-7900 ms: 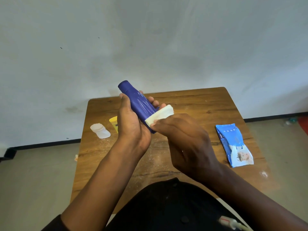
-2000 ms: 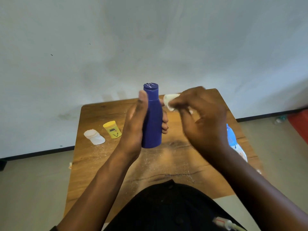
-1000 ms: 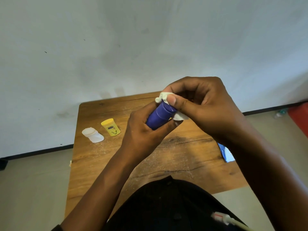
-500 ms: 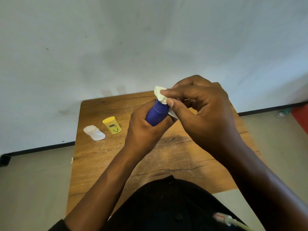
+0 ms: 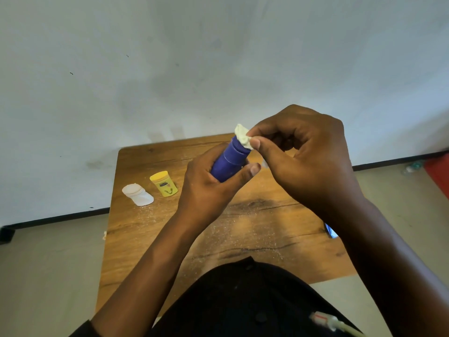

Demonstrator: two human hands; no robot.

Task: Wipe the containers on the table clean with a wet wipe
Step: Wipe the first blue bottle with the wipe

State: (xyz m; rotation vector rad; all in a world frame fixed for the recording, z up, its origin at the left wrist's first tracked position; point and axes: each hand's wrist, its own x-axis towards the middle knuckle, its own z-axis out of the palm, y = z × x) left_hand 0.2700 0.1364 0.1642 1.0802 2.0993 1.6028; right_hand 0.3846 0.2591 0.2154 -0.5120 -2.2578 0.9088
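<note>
The left hand (image 5: 209, 188) has its grip curled round the blue bottle (image 5: 229, 161); the right hand (image 5: 306, 161) pinches the wipe (image 5: 243, 139) against its cap.

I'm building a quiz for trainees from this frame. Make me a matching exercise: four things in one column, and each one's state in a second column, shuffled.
Things:
1. blue bottle
2. wet wipe
3. yellow container
4. white container

States:
A. lies on its side on the table
B. stands on the table, untouched
C. gripped in the left hand, tilted
D. pinched by the right hand against a cap

Pairs: 1-C, 2-D, 3-B, 4-A
</note>
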